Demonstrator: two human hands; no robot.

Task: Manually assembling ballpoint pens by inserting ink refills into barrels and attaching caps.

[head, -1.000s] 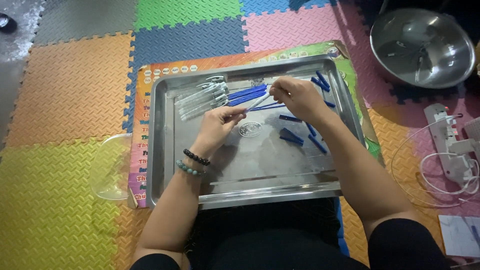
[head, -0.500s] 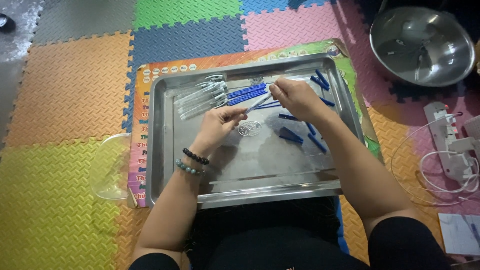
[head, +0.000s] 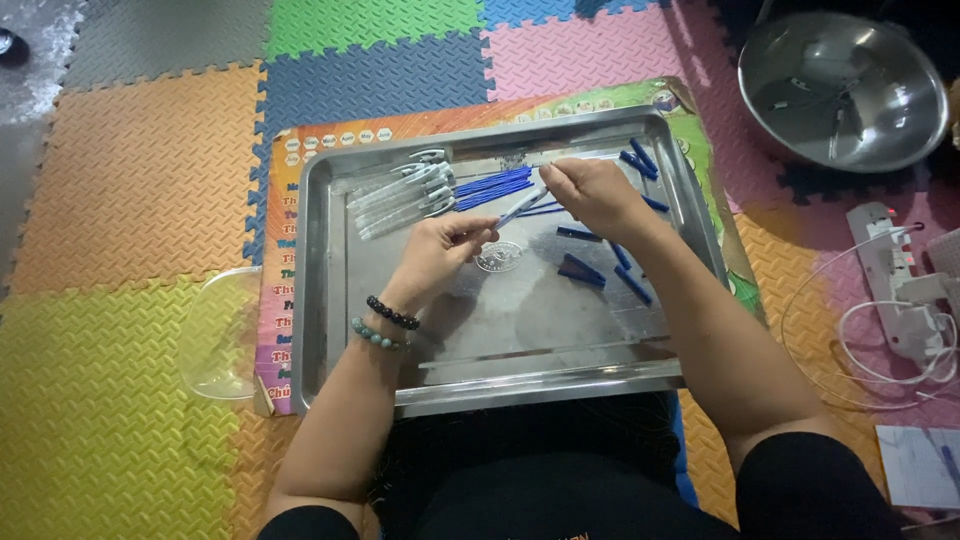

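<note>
The left hand (head: pixel 437 252) and the right hand (head: pixel 590 190) are both pinching one thin clear pen with a blue inside (head: pixel 520 209) over the big shiny metal tray (head: pixel 330 300); the left fingers are squeezing its lower end and the right fingers are squeezing its upper end; the pen is lying slanted, its long way running from low on the left up to the right; which end is the tip is too small to tell.

Inside the tray a pile of clear pen tubes (head: pixel 402 193) is lying at the back left, pointing the same slanted way; a bunch of thin blue sticks (head: pixel 492 187) is lying just beside them; short dark blue caps (head: pixel 582 270) are lying scattered near the right side; a round shiny metal bowl (head: pixel 842 90) is sitting well apart at the back right, with a few small bits inside it.
</note>
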